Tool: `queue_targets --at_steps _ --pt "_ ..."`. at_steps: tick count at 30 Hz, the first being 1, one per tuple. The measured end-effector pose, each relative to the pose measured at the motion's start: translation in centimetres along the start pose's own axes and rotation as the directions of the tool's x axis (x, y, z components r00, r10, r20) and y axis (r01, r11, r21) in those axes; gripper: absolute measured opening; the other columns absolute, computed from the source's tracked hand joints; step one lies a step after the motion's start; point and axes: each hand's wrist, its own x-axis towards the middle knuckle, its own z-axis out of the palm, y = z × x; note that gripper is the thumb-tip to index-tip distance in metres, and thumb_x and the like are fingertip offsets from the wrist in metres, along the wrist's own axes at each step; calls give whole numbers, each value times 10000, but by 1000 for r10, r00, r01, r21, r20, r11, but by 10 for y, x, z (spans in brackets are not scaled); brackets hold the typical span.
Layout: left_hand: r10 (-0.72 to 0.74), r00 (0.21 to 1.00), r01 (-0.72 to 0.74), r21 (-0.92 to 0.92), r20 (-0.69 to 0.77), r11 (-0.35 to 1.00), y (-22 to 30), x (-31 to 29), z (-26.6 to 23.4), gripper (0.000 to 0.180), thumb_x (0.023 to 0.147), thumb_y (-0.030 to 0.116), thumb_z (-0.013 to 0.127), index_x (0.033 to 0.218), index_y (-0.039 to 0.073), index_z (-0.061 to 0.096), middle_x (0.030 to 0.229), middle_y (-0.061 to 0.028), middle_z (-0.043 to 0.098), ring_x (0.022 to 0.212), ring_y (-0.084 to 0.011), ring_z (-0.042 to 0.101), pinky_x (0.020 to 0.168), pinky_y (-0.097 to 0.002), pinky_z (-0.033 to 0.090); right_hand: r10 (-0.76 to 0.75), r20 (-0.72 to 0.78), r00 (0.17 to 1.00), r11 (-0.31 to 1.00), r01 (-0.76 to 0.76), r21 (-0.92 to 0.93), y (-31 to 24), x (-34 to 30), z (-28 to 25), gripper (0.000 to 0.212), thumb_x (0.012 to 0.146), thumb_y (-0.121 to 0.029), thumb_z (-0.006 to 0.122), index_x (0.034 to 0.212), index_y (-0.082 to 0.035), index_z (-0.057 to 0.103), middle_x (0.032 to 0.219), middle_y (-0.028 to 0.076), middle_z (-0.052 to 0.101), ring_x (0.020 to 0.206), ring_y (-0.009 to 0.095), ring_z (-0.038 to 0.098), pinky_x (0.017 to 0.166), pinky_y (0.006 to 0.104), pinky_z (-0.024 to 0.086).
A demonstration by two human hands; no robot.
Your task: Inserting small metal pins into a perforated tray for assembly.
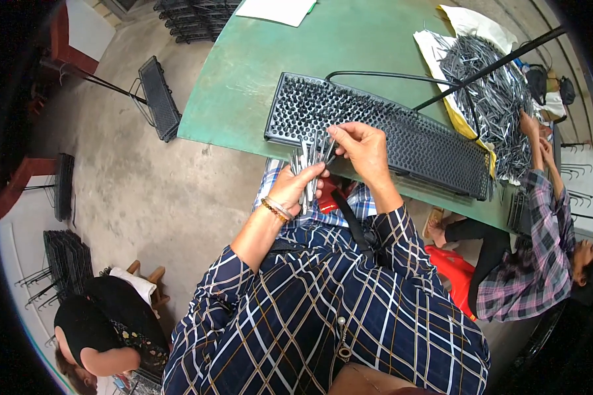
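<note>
My left hand is wrapped round a bunch of thin grey and black stick-like pieces, held in front of the table's near edge. The fingertips of my right hand pinch at the upper ends of that bunch; whether one piece is separated between them is too small to tell. Just beyond both hands, a long black perforated tray lies on the green table. Dark upright pieces fill many holes at its left end, while the right part shows bare holes. A bent black wire frame rises behind the tray.
A large heap of similar pieces lies on a white and yellow sack at the right, where another person's hands reach in. White paper rests at the far edge. Another person sits lower left, near stacked black trays.
</note>
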Motion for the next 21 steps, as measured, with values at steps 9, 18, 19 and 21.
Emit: queue_targets --at_steps 9,18,19,21 --pt "-9 1000 9 -6 0 1000 0 2 2 180 826 161 682 960 67 611 782 -39 646 604 -102 595 501 -230 501 -17 -22 1000 999 17 33 -5 5 -12 201 831 -194 690 889 -2 679 735 22 662 582 53 562 511 184 428" --pt "-23 1000 23 -28 -8 999 -1 3 2 183 825 131 670 977 57 600 805 -59 641 623 -118 590 491 -241 497 -103 -161 982 988 119 96 -10 10 -25 177 834 -155 685 903 8 677 771 42 668 602 80 587 540 196 452" --pt "-23 1000 23 -22 -4 1000 -2 3 1 181 821 145 676 969 63 611 799 -48 654 610 -112 602 501 -243 506 -155 -232 960 981 178 80 -11 13 -26 180 837 -153 682 906 14 676 778 48 670 614 84 597 544 196 454" --pt "-14 1000 13 -21 -13 1000 -3 4 1 179 821 146 676 966 63 611 803 -49 655 612 -112 603 503 -243 508 -225 -314 923 970 241 15 -15 16 -26 175 846 -134 669 918 26 671 801 61 677 652 97 618 566 202 472"
